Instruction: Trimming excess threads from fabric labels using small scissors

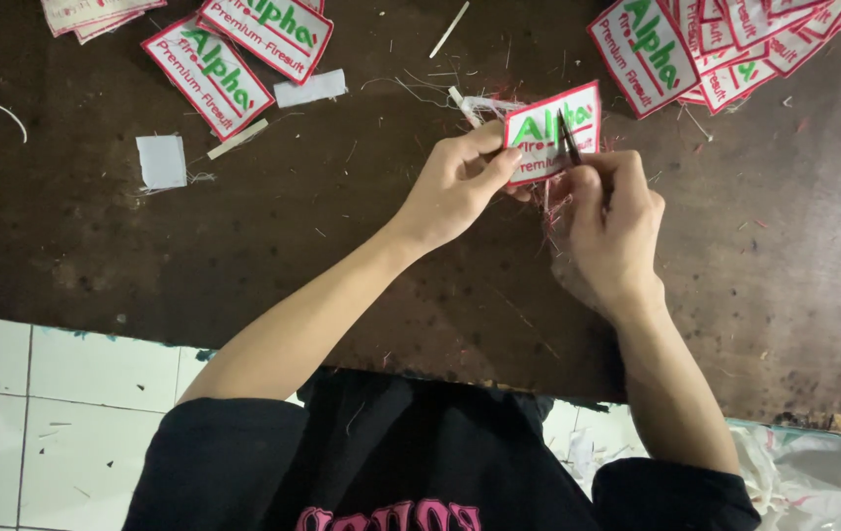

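Head view, looking straight down. The left hand [455, 182] pinches the lower left edge of a rectangular embroidered patch [550, 133] between thumb and fingers, and the right hand [612, 211] is closed around small dark snips [568, 138], whose tips lie on the patch face near its middle. The patch is held above the far half of a dark brown worktable [243, 246], tilted slightly, with open table on the near side of both hands and to their left. The patch is white with a red stitched border, large green lettering and smaller red lettering; loose red threads [553, 211] hang from its lower edge between the hands. A stack of like patches [725, 39] lies fanned at the far right, well apart from the hands, and further patches [234, 54] lie at the far left, beside white backing scraps [162, 160]. The table surface is scuffed and strewn with thread clippings. Its near edge meets a white tiled floor [57, 403]; a black garment [391, 452] fills the lower centre.
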